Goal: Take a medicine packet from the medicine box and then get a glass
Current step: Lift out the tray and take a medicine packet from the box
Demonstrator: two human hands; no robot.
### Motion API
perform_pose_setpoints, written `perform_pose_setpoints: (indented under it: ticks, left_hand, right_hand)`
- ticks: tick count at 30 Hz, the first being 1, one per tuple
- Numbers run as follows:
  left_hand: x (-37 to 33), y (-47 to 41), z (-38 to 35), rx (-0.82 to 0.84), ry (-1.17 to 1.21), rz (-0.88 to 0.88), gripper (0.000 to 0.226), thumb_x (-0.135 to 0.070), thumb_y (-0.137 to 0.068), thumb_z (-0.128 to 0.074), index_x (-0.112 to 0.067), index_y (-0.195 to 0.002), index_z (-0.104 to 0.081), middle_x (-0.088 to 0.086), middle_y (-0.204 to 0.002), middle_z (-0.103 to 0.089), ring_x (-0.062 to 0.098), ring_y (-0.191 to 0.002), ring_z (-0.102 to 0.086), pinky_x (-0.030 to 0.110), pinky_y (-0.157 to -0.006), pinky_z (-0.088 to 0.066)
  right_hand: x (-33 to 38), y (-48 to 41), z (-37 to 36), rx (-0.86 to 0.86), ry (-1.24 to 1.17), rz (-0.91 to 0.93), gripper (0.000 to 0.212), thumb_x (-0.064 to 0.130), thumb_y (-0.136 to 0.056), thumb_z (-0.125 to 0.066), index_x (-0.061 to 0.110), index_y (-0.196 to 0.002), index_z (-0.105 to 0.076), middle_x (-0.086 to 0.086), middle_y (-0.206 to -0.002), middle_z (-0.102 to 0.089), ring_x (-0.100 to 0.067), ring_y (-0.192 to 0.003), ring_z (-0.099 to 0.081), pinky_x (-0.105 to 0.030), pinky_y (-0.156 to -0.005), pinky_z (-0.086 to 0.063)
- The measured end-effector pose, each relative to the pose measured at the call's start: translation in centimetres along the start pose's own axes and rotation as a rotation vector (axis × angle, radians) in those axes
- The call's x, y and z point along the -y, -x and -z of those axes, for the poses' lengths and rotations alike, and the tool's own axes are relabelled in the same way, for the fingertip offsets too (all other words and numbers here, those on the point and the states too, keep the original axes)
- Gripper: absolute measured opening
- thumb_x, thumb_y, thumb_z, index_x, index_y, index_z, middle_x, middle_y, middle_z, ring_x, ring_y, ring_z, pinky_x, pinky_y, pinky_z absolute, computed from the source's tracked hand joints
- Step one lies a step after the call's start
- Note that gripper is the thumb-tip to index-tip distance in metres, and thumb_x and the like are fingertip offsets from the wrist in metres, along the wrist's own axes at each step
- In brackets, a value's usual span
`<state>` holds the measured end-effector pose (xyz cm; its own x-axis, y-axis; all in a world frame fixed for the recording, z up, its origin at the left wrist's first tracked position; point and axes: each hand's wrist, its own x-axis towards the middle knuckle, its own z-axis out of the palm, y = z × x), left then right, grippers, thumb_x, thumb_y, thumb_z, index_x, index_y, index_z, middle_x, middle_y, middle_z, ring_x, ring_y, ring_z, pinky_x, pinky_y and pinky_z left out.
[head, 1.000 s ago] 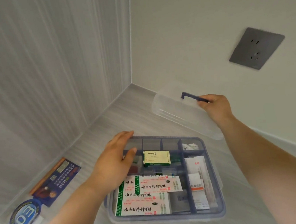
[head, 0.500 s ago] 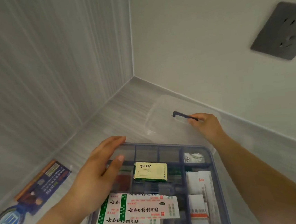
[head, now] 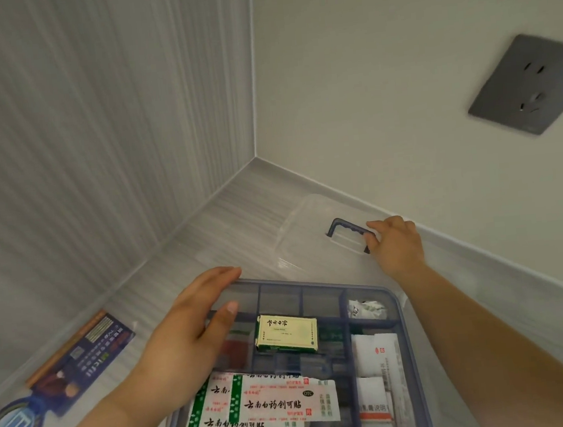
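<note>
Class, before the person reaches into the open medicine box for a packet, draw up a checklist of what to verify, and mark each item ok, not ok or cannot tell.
1. Lid off the medicine box: ok, it lies on the counter behind.
2. Right hand free: not ok, its fingers touch the lid handle.
3. Left hand steadying the box's far left rim: ok.
4. Packets reachable: ok, the yellow-green packet lies on top.
5. Glass in view: not ok.

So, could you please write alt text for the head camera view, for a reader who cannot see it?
An open medicine box with packets sits on a grey counter; the left hand rests on its far left edge. The right hand touches the handle of the clear lid lying behind the box.
</note>
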<state>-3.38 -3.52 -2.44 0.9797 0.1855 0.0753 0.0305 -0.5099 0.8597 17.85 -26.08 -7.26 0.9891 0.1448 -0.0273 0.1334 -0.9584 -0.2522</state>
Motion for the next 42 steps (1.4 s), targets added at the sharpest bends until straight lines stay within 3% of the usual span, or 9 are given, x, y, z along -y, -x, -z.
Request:
perform_pose_setpoints:
  ticks: [4,9,11,14,18,23,31,35,42]
  left_hand:
    - [0.0,0.0,-0.1,-0.004,-0.005,-0.017,0.036,-0.016,-0.090,-0.044,-0.046,-0.109,-0.037,-0.028,-0.122,-0.035,-0.006,-0.119,-0.030,0.015,-0.101,-0.017]
    - [0.2,0.1,0.0,-0.038,-0.041,-0.034,0.038,-0.016,-0.090,-0.045,-0.033,-0.124,-0.038,-0.016,-0.131,-0.032,-0.001,-0.118,-0.026,-0.014,-0.081,-0.016]
    - [-0.1,0.1,0.0,-0.064,-0.075,-0.037,0.040,-0.013,-0.088,-0.049,-0.019,-0.127,-0.041,-0.003,-0.138,-0.036,0.006,-0.121,-0.030,0.002,-0.097,-0.016]
    - [-0.8,0.9,0.4,-0.090,-0.086,-0.031,0.037,-0.013,-0.087,-0.050,-0.014,-0.124,-0.045,0.008,-0.142,-0.038,0.017,-0.127,-0.034,0.022,-0.100,-0.021]
    - [-1.2,3.2,1.5,-0.095,-0.118,-0.048,0.028,-0.015,-0.088,-0.049,-0.019,-0.115,-0.054,0.001,-0.141,-0.039,0.010,-0.118,-0.036,0.028,-0.098,-0.029]
    - [-2.3,6.0,2.5,-0.056,-0.192,-0.095,0.033,-0.017,-0.086,-0.053,-0.024,-0.118,-0.052,0.000,-0.134,-0.048,0.013,-0.120,-0.041,0.030,-0.103,-0.032]
    - [-2.2,7.6,2.0,-0.036,-0.291,-0.243,0.026,-0.012,-0.087,-0.050,-0.019,-0.110,-0.060,-0.004,-0.119,-0.061,0.007,-0.105,-0.051,0.009,-0.081,-0.031]
    - [-2.0,6.5,2.0,-0.085,-0.365,-0.262,0.027,-0.005,-0.086,-0.048,-0.017,-0.107,-0.062,0.000,-0.117,-0.063,0.013,-0.104,-0.053,0.016,-0.081,-0.037]
    - [-2.1,4.1,2.3,0.050,-0.702,-0.277,0.025,-0.026,-0.088,-0.046,-0.030,-0.106,-0.062,-0.011,-0.113,-0.063,0.013,-0.112,-0.040,0.024,-0.091,-0.027]
  right_hand:
    - [0.2,2.0,2.6,-0.100,-0.293,-0.039,0.034,0.021,-0.092,-0.046,0.011,-0.125,-0.050,-0.018,-0.136,-0.044,-0.032,-0.126,-0.034,-0.035,-0.106,-0.027]
    - [0.4,7.4,7.2,-0.205,-0.591,-0.061,0.036,0.011,-0.089,-0.051,0.008,-0.125,-0.048,-0.016,-0.134,-0.044,-0.029,-0.119,-0.045,-0.031,-0.099,-0.035]
    - [0.4,10.1,8.7,-0.244,-0.644,-0.056,0.038,0.009,-0.088,-0.053,0.010,-0.126,-0.047,-0.013,-0.131,-0.045,-0.023,-0.107,-0.050,-0.024,-0.086,-0.034]
    - [0.4,14.5,9.9,-0.298,-0.671,-0.032,0.036,0.007,-0.086,-0.056,0.011,-0.121,-0.049,-0.009,-0.123,-0.049,-0.015,-0.095,-0.048,-0.017,-0.077,-0.031]
    - [1.1,19.3,9.8,-0.195,-0.548,0.100,0.026,0.004,-0.082,-0.060,0.010,-0.108,-0.060,-0.002,-0.110,-0.051,-0.022,-0.108,-0.051,-0.023,-0.088,-0.035]
    - [2.9,21.2,8.5,-0.007,-0.381,0.243,0.033,0.014,-0.084,-0.060,0.020,-0.116,-0.059,0.001,-0.130,-0.047,-0.015,-0.126,-0.037,-0.013,-0.097,-0.021]
    - [6.0,19.9,7.7,0.108,-0.091,0.349,0.028,0.023,-0.089,-0.051,0.020,-0.115,-0.061,-0.002,-0.138,-0.044,-0.018,-0.131,-0.029,-0.031,-0.108,-0.026]
    - [6.6,19.5,7.8,0.142,-0.035,0.355,0.027,0.022,-0.090,-0.048,0.018,-0.112,-0.063,-0.004,-0.137,-0.045,-0.021,-0.130,-0.029,-0.033,-0.107,-0.028]
    - [6.6,18.8,8.3,0.254,0.008,0.370,0.029,0.024,-0.089,-0.050,0.018,-0.115,-0.061,-0.005,-0.144,-0.038,-0.021,-0.134,-0.026,-0.030,-0.110,-0.025]
